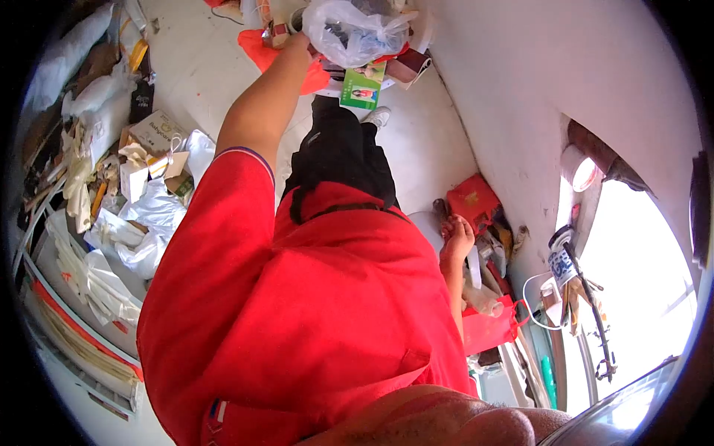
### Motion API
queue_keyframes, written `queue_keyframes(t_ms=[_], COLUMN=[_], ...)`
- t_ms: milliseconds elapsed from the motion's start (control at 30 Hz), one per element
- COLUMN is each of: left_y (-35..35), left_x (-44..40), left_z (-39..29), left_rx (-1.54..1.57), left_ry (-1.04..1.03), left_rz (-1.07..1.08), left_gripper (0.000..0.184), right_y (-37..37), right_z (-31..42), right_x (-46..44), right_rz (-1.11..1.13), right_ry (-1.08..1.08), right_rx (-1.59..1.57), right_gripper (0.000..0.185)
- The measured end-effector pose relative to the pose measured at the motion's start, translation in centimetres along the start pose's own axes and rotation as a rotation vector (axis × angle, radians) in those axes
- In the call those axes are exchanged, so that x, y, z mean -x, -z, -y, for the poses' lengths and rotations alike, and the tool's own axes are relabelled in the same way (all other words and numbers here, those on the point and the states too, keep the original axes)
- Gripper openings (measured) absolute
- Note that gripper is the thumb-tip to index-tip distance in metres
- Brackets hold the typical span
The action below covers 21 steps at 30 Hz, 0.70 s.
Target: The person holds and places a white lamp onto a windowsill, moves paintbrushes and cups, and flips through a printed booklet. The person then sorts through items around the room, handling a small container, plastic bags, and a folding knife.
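Note:
My left hand (296, 46) is stretched far forward, at the top of the view. It lies between an orange-red bag (256, 50) and a translucent plastic bag (349, 33), and its fingers are mostly hidden. Just beyond it are a green printed booklet (363, 88) and a dark red box (407, 67). Low at my right side, my right hand (459, 236) has its fingers curled together. Small dark reddish things show at its fingertips, too small to name. A red package (473, 199) is right beside that hand.
At the left, a shelf (44, 275) and cardboard box (158, 132) stand among white plastic bags (152, 212). A red carrier bag (487, 331) hangs at the right, near a cable and a bright opening. A pale wall (506, 89) runs along the right.

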<state>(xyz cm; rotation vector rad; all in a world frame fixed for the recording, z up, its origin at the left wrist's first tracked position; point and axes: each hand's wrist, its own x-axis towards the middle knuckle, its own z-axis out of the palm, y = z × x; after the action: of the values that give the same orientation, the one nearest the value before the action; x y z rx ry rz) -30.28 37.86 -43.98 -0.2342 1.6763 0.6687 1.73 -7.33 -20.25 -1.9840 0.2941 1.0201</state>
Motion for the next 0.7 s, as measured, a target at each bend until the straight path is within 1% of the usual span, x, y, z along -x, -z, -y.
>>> queue_keyframes(t_ms=[167,200,233,333,400,433,500,567,700], left_y=[-0.3,-0.1,0.3,1.2,1.2,0.7,-0.4,-0.7,-1.3], left_x=[-1.1,-1.1,-1.2,-1.6,-1.0,2.5,0.3,-1.9,-3.9], left_z=[0.0,-0.2,-0.3,-0.4,-0.1,-0.5,-0.4,0.5,1.1], left_rx=[-0.036,-0.054,-0.07,-0.102,-0.116,-0.151,-0.056,-0.032,-0.024], left_ry=[-0.054,-0.063,-0.068,-0.069,-0.059,-0.062,-0.059,-0.048,-0.062], left_rz=[-0.009,0.01,0.035,0.149,0.24,0.25,0.193,0.114,-0.007], left_gripper=[0.021,0.021,0.021,0.023,0.024,0.028,0.026,0.025,0.023], right_y=[0.7,0.4,0.2,-0.5,-0.5,-0.4,-1.1,-1.7,-0.8], right_z=[-2.3,-2.8,-3.2,-4.7,-5.5,-5.8,-4.7,-2.7,-2.5], right_x=[0.3,0.3,0.6,0.4,-0.2,-0.4,-0.2,0.7,0.2], right_rz=[-0.02,-0.03,0.017,0.055,0.132,0.152,0.147,0.114,0.111], right_ry=[-0.129,-0.154,-0.158,-0.228,-0.243,-0.257,-0.284,-0.272,-0.262], right_rx=[0.032,0.038,0.022,0.038,-0.002,-0.006,0.042,0.093,0.094], right_gripper=[0.015,0.015,0.015,0.016,0.018,0.019,0.021,0.02,0.022])
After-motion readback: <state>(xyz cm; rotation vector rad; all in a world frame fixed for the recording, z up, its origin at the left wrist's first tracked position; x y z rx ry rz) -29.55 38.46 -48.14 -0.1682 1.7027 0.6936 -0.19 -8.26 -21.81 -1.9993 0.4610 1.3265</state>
